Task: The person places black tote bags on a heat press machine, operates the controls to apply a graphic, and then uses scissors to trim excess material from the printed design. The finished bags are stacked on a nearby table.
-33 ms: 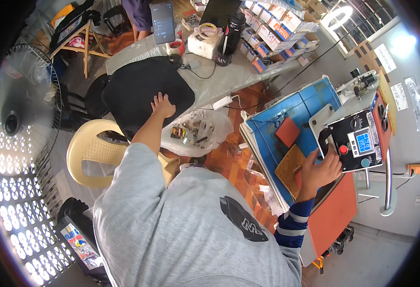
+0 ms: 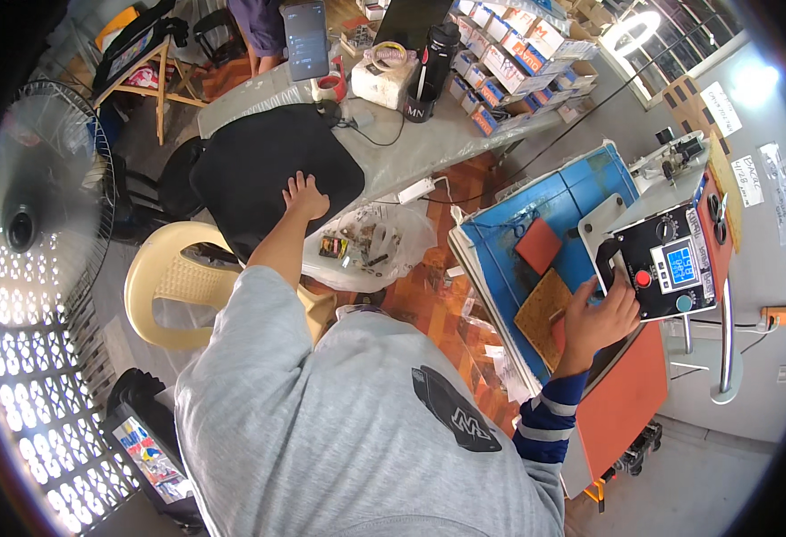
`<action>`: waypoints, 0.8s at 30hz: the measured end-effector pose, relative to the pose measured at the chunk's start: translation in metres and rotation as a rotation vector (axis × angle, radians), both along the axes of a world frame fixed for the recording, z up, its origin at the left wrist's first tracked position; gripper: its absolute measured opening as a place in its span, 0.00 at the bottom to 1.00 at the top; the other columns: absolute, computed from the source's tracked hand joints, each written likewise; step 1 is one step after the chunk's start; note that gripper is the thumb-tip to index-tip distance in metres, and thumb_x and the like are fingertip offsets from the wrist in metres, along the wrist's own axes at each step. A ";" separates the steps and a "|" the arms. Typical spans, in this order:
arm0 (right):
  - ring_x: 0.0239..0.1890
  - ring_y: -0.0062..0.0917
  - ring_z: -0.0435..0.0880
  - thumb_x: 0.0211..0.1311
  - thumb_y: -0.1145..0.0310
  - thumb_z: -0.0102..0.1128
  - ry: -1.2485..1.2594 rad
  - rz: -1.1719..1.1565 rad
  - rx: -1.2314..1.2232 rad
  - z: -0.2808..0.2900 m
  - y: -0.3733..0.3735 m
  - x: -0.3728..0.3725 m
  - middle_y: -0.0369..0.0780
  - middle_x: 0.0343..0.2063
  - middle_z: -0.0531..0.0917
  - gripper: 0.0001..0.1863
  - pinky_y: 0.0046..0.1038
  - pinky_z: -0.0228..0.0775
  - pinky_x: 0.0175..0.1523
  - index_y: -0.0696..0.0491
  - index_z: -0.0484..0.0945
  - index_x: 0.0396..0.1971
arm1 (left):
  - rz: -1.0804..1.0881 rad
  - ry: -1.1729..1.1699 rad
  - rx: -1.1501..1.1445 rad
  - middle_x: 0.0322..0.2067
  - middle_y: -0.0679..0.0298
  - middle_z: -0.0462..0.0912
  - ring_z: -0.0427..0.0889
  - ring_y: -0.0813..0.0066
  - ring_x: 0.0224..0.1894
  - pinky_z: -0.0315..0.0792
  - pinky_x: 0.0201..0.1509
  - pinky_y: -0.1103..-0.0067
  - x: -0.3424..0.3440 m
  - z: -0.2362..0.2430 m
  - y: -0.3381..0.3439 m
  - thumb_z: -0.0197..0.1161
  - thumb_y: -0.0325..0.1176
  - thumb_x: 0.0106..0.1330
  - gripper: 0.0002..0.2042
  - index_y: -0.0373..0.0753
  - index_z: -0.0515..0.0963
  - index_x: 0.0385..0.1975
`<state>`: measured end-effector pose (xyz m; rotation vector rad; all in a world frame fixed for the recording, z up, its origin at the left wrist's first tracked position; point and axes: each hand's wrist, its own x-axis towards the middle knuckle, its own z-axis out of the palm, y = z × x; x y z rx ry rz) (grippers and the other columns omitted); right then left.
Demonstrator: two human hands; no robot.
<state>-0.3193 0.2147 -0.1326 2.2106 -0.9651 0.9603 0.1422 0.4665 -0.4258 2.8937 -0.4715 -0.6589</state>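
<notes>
Left of centre, palm down with fingers fanned wide, the left hand [image 2: 306,197], laid over the lower right of a black rounded panel [image 2: 268,152]; spread open, with nothing in its grasp. Right of centre, fingers bent at a black handle [image 2: 608,255], the right hand [image 2: 601,318]; cannot tell how tightly closed. Panel in the upper left-centre: broad face toward the camera, upper edge rising slightly to the right, lower end toward bottom left; nearly as wide as tall, so long axis hard to call. Handle at the left edge of a control box [image 2: 657,255], its long axis partly hidden by fingers; box tilted, its upper edge rising to the right, display and red button facing the camera.

Left of the box, a blue work surface [image 2: 500,259] bearing a red square pad [image 2: 538,246] and, close to the right hand, a brown pad [image 2: 541,309]. Below the hand, an orange-red board [image 2: 621,403].

Across the top, a covered table [image 2: 447,143] with an upright phone [image 2: 305,40] and a dark bottle [image 2: 438,58]; farther right, stacked boxes [image 2: 518,54]. Under the panel, at left, a cream chair [image 2: 156,277]; at centre, a wooden floor [image 2: 424,336]. Far left, a fan [image 2: 21,231] before a pierced wall [image 2: 48,385].
</notes>
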 end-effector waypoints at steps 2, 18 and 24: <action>0.40 0.38 0.80 0.56 0.65 0.66 0.009 0.003 0.028 0.003 0.000 0.003 0.40 0.40 0.82 0.21 0.40 0.65 0.45 0.53 0.79 0.50 | 0.012 0.021 -0.015 0.79 0.54 0.37 0.37 0.49 0.80 0.43 0.80 0.51 0.002 0.011 -0.004 0.59 0.44 0.66 0.40 0.43 0.51 0.76; 0.48 0.41 0.79 0.51 0.63 0.70 0.061 -0.039 0.193 0.015 0.015 0.004 0.43 0.46 0.81 0.30 0.43 0.66 0.55 0.53 0.76 0.57 | -0.104 -0.190 -0.354 0.56 0.51 0.76 0.77 0.49 0.60 0.71 0.62 0.57 -0.002 0.070 -0.027 0.60 0.39 0.67 0.19 0.36 0.75 0.53; 0.49 0.40 0.79 0.52 0.63 0.70 0.068 -0.070 0.178 0.014 0.015 0.007 0.43 0.46 0.81 0.30 0.43 0.66 0.56 0.54 0.76 0.56 | -0.186 -0.323 -0.548 0.43 0.55 0.83 0.80 0.52 0.53 0.73 0.55 0.57 0.012 0.148 -0.059 0.60 0.43 0.68 0.14 0.36 0.81 0.37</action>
